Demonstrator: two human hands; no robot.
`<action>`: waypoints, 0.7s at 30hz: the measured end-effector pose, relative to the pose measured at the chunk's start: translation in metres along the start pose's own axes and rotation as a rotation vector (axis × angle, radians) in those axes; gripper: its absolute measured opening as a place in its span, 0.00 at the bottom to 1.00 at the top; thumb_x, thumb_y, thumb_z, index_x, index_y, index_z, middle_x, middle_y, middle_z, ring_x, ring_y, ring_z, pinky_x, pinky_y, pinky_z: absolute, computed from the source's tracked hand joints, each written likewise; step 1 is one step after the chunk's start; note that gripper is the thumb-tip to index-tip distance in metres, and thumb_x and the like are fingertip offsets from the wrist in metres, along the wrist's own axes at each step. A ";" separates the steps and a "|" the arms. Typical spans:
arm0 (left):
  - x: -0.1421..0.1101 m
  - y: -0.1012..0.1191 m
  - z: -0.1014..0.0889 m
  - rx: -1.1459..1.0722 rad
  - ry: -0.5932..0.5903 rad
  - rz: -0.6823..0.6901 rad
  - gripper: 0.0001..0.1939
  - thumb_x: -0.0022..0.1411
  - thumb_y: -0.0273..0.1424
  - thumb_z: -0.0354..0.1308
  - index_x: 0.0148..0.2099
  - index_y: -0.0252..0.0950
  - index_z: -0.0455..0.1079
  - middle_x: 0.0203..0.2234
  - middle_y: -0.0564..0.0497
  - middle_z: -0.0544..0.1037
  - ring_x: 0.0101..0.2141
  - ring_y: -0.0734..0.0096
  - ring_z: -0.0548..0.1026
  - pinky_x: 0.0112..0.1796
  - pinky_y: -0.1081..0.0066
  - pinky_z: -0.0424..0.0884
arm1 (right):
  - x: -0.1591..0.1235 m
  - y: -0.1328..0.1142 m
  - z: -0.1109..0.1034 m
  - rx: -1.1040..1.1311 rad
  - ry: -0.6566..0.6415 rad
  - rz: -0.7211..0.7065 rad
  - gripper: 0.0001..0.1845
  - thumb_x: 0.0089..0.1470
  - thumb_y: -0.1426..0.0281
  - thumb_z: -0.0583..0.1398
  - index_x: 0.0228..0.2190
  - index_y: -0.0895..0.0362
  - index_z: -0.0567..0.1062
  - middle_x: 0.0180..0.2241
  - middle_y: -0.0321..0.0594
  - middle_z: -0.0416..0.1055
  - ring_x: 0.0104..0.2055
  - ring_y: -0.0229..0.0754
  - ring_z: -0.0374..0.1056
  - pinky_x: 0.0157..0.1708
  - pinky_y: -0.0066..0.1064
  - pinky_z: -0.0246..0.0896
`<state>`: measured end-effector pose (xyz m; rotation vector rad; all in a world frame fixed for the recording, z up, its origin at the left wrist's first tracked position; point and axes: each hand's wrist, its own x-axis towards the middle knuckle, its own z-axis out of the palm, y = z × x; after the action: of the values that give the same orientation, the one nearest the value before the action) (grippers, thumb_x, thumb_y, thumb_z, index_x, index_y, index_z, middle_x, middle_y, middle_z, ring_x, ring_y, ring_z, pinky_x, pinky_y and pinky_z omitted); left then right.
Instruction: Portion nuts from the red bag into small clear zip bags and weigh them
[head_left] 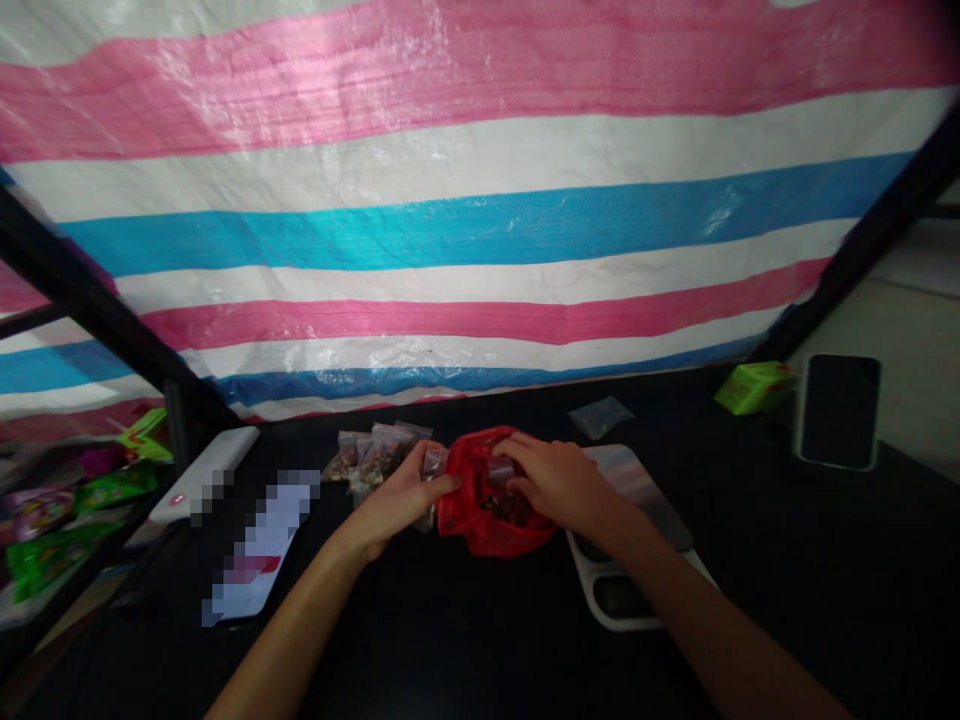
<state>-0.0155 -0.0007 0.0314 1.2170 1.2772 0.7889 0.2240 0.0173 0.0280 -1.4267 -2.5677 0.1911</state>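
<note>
A red plastic bag [491,535] stands with its mouth open on the black table. Small brownish pieces [506,507] show inside it. My left hand [405,492] is closed at the bag's left edge, with a small clear zip bag [433,463] between thumb and fingers. My right hand [559,482] reaches over the right rim into the mouth. Its fingers are closed around a small clear, shiny item [499,472], whose kind I cannot make out. Several filled zip bags [386,450] lie just beyond my left hand.
Under my right forearm sits a kitchen scale [652,500]. Behind it lies a clear plastic bag [600,416]. A phone [262,560] and a white box-like device [206,475] are at left. At right stand a green box [754,387] and a dark-screened device [838,412]. Striped sheeting [450,230] hangs behind.
</note>
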 end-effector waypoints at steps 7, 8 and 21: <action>0.004 0.005 -0.001 -0.187 0.025 0.010 0.12 0.51 0.27 0.62 0.40 0.36 0.68 0.27 0.57 0.73 0.25 0.76 0.70 0.28 0.76 0.63 | 0.001 -0.003 0.002 0.041 -0.001 0.024 0.20 0.58 0.68 0.64 0.52 0.44 0.74 0.53 0.35 0.78 0.45 0.51 0.78 0.39 0.36 0.64; 0.003 0.006 -0.002 -0.195 0.031 0.013 0.11 0.51 0.27 0.61 0.39 0.36 0.68 0.27 0.57 0.72 0.25 0.76 0.70 0.28 0.76 0.62 | 0.001 -0.004 0.000 0.055 0.002 0.035 0.20 0.58 0.68 0.64 0.52 0.44 0.74 0.52 0.36 0.78 0.45 0.50 0.78 0.40 0.36 0.63; 0.002 0.003 0.001 -0.024 0.101 0.026 0.25 0.49 0.24 0.64 0.50 0.38 0.64 0.27 0.58 0.74 0.23 0.75 0.72 0.23 0.78 0.65 | 0.001 -0.007 -0.007 0.238 0.130 -0.142 0.16 0.55 0.77 0.63 0.45 0.52 0.76 0.46 0.40 0.77 0.50 0.47 0.69 0.53 0.39 0.60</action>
<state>-0.0136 0.0017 0.0333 1.1892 1.3317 0.8918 0.2195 0.0148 0.0365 -1.1309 -2.4332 0.3561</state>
